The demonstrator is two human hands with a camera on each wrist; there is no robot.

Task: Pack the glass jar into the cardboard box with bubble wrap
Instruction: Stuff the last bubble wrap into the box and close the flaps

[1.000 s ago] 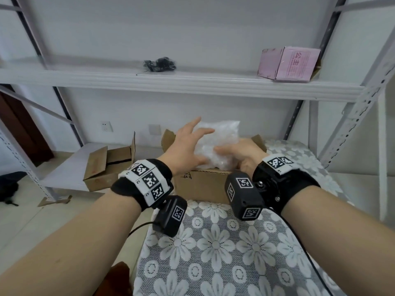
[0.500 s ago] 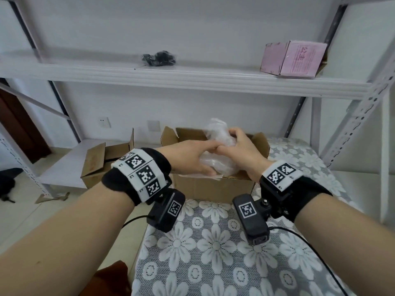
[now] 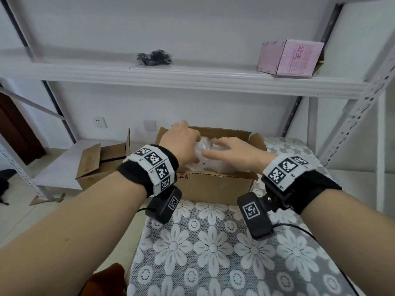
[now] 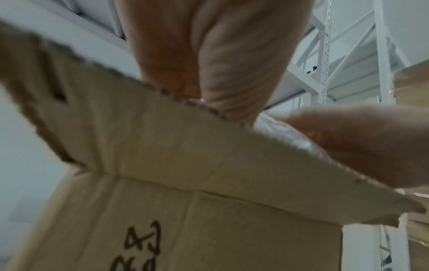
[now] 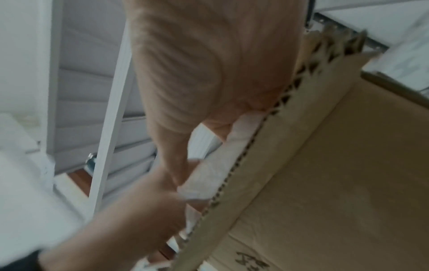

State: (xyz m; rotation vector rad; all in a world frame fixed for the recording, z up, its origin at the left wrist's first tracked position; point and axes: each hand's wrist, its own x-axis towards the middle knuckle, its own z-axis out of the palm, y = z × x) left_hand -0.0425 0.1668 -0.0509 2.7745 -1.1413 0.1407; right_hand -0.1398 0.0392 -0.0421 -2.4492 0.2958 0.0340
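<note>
Left hand: the left hand [image 3: 181, 144], centre of the head view, curls over the crumpled clear bubble wrap [image 3: 206, 153], gripping its left side.
Right hand: the right hand [image 3: 237, 153] lies on top with fingers out nearly straight, pressing the bundle down.
Jar: the glass jar can't be seen; I judge it's inside that wrap, sitting in the mouth of the open brown corrugated cardboard box [image 3: 213, 186].
Box position: it stands at the far end of the counter, on the grey-and-white flower-lace cloth [image 3: 213, 253].
Risk one: the wrap is springy and slick; ease off and it could puff back up, baring glass.
Risk two: hard pressing on a hidden, rigid jar could knock it against the thin box wall.
Risk three: the near flap [image 4: 209, 146], with its raw fluted edge, sticks out under both wrists and could snag or fold in.
Textures: crinkly film, matte fibrous card, soft openwork cloth.
</note>
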